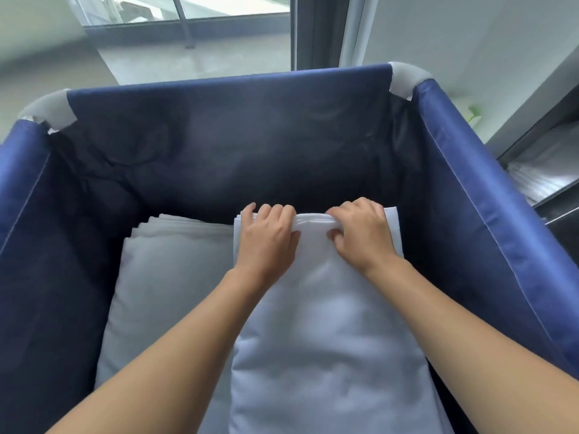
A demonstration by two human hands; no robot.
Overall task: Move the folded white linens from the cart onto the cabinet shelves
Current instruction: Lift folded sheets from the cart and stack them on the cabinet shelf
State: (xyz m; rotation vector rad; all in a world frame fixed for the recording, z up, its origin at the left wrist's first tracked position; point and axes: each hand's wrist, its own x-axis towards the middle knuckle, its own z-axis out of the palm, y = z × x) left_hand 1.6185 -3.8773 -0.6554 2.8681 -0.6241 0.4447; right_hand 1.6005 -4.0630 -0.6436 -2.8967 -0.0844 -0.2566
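I look down into a blue fabric cart. Two stacks of folded white linens lie in it side by side. The right stack sits higher and reaches toward me. My left hand and my right hand both grip its far folded edge, fingers curled over the fold and thumbs underneath. The left stack lies lower, untouched, partly hidden by my left forearm.
The cart's dark inner walls rise all around the linens, with grey padded corners at the far rim. A cabinet shelf holding white linen shows at the right edge. A window and grey floor lie beyond the cart.
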